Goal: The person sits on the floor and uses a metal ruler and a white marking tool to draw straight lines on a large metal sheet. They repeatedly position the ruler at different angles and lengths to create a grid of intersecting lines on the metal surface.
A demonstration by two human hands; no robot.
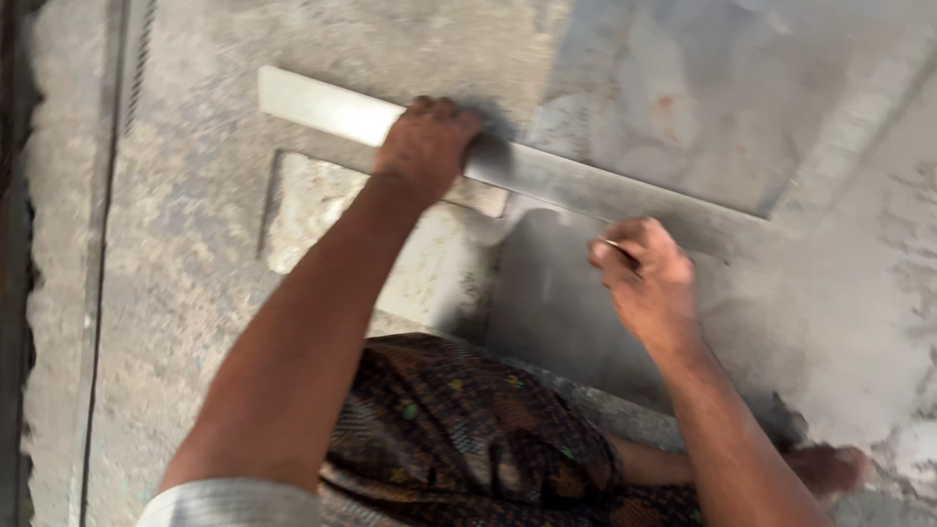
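A long flat metal straightedge (586, 185) lies slanted across a grey stone slab (683, 98), from upper left to right. My left hand (425, 146) presses down on its left part, fingers curled over the far edge. My right hand (644, 273) is closed around a thin metal scribing tool (620, 249), its tip close to the near edge of the straightedge. The picture is blurred, so the tip itself is hard to make out.
A pale rectangular stone piece (312, 210) lies under my left forearm. My knee in patterned dark cloth (459, 429) fills the lower middle, and my bare foot (830, 468) rests at lower right. A dark groove (98, 263) runs down the dusty floor on the left.
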